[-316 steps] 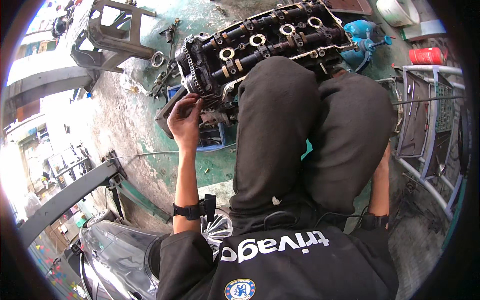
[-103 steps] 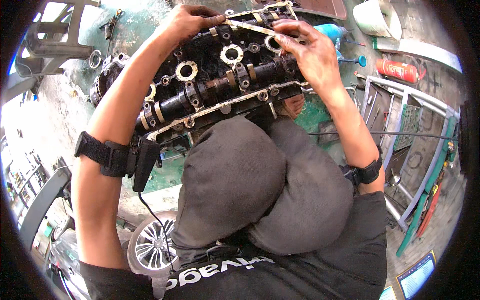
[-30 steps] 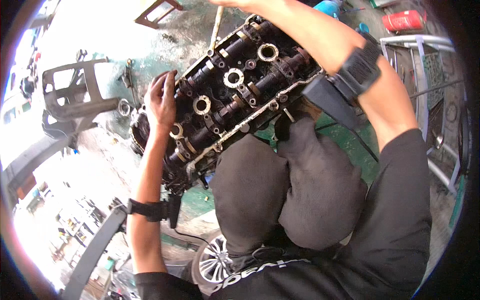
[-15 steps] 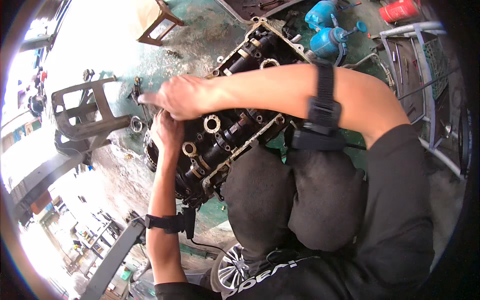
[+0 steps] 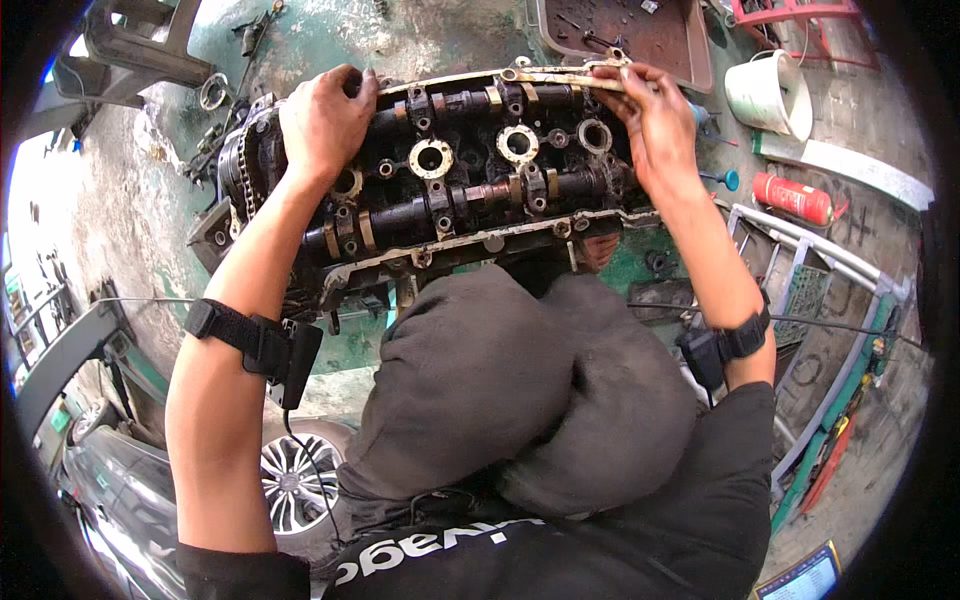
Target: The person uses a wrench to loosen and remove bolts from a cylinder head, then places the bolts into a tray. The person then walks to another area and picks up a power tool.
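A dark, oily engine cylinder head [image 5: 470,205] with camshafts and pale round ports lies crosswise before my knees. My left hand [image 5: 325,125] is closed at the left end of its far rim, thumb up; the fingertips are partly hidden. At the far right corner my right hand [image 5: 660,125] bends its fingers and thumb around a pale, narrow strip [image 5: 560,78] running along that rim. Whether this strip is loose or part of the rim, I cannot tell. Between my hands the camshafts and ports are uncovered. A timing chain [image 5: 243,170] shows at the left end.
Beyond the engine stands a tray [image 5: 700,50] with tools. A white bucket [image 5: 768,95], a red fire extinguisher [image 5: 795,198] and a metal frame [image 5: 850,300] are to the right. Behind me on the left is a car wheel [image 5: 300,480].
My view has turned, so the engine now lies crosswise. My hands, formerly together at its left end, have parted; the right moved to the far right corner, the left to the far rim.
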### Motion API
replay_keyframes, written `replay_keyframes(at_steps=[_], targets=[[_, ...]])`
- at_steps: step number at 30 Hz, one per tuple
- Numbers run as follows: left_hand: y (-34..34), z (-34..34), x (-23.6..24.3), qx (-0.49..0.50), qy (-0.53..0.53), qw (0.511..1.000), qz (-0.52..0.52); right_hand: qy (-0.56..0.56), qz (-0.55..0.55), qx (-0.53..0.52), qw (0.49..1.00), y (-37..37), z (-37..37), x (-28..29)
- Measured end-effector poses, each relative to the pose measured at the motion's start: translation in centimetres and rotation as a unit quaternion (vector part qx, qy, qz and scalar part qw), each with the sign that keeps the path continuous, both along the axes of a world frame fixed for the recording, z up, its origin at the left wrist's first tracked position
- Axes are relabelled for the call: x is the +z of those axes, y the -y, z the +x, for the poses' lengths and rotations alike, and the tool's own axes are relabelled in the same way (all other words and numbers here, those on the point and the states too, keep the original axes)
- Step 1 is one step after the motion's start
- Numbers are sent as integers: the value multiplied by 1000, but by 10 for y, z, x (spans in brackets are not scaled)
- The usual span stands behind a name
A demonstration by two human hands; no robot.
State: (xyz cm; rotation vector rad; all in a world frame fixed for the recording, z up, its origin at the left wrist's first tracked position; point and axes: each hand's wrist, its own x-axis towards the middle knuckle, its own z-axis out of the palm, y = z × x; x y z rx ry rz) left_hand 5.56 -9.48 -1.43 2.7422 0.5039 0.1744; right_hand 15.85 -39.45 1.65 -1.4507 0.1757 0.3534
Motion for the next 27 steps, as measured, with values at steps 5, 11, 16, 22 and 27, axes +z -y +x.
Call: replay_keyframes(at_steps=[5, 11, 16, 22, 27], targets=[[-4, -3, -2, 14, 50, 996, -78, 85, 11, 95, 992, -58, 91, -25], [-9, -3, -5, -38, 48, 988, -143, 279, -336, 283, 854, -181, 86, -14], [-14, -5, -11, -58, 55, 985, -152, 574, -319, 380, 652, -164, -17, 11], [-11, -7, -11, -43, 68, 991, -105, 639, -334, 309, 620, -30, -56, 27], [-9, -10, -2, 0, 51, 988, -148, 57, -166, -38, 984, 13, -48, 11]])
